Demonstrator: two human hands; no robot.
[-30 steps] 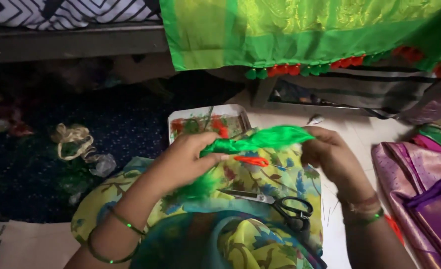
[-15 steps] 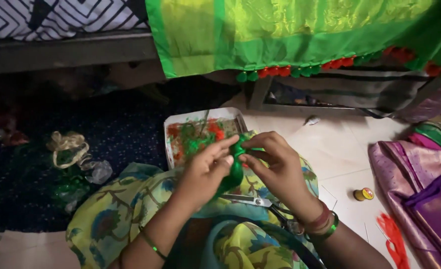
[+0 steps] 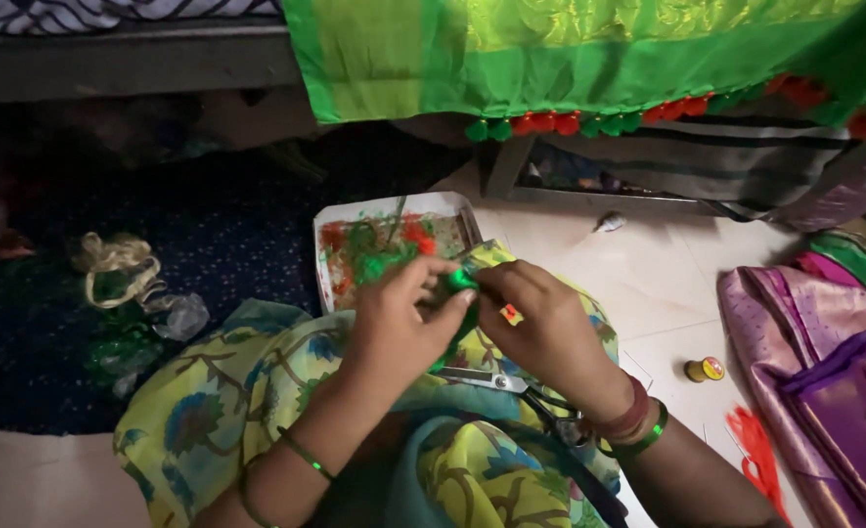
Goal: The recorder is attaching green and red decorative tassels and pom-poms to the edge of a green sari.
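Head camera view showed both hands meeting over the lap. Left hand [image 3: 394,328] was half closed, its fingertips pinching a small green tuft of thread [image 3: 460,281]. Right hand [image 3: 540,328] was curled too, its fingers pressed on the same tuft from the other side. This tuft was too small and too covered to tell its long axis. It was just in front of a white tray [image 3: 394,210] on the floor. Scissors [image 3: 511,383] lay on the lap under the right hand.
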